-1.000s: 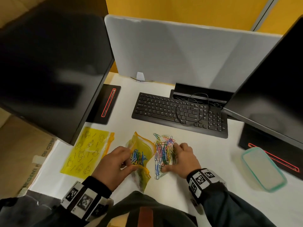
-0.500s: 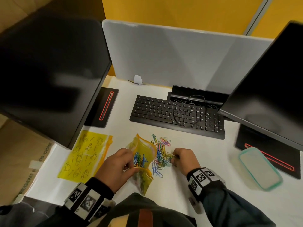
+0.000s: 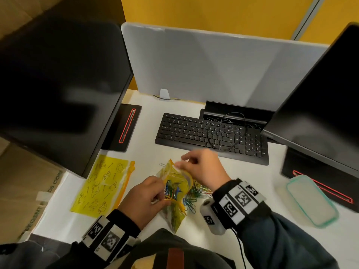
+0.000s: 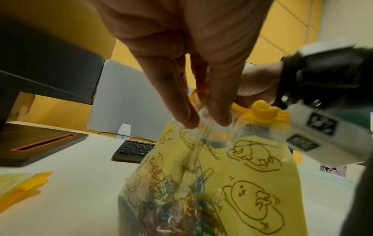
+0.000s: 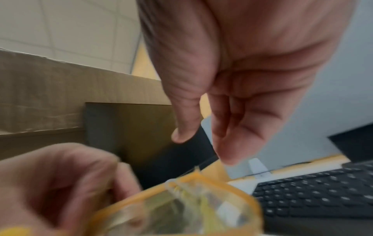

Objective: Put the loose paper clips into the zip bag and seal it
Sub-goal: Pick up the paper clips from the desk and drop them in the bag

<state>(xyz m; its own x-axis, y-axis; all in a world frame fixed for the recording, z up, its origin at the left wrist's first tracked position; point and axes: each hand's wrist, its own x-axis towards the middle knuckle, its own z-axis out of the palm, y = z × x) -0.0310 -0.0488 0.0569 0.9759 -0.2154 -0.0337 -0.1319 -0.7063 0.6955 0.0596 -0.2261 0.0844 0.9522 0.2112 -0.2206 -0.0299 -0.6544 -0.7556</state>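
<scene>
A yellow cartoon-print zip bag stands up from the white desk with its orange-rimmed mouth open. Its duck-shaped slider sits at one end of the track. Coloured paper clips lie inside the bag. My left hand pinches the bag's clear front wall just below the rim. My right hand hovers over the mouth, thumb and fingers apart, with nothing seen between them. More loose clips lie on the desk beside the bag, partly hidden under my right wrist.
A second yellow zip bag lies flat to the left. A black keyboard with a cable sits behind the bag. Dark monitors stand at left and right. A teal-rimmed container lies at the right.
My right hand closed on clips in the pile, rose from the desk and moved left over the bag's mouth, where its fingers have spread. My left hand kept holding the bag.
</scene>
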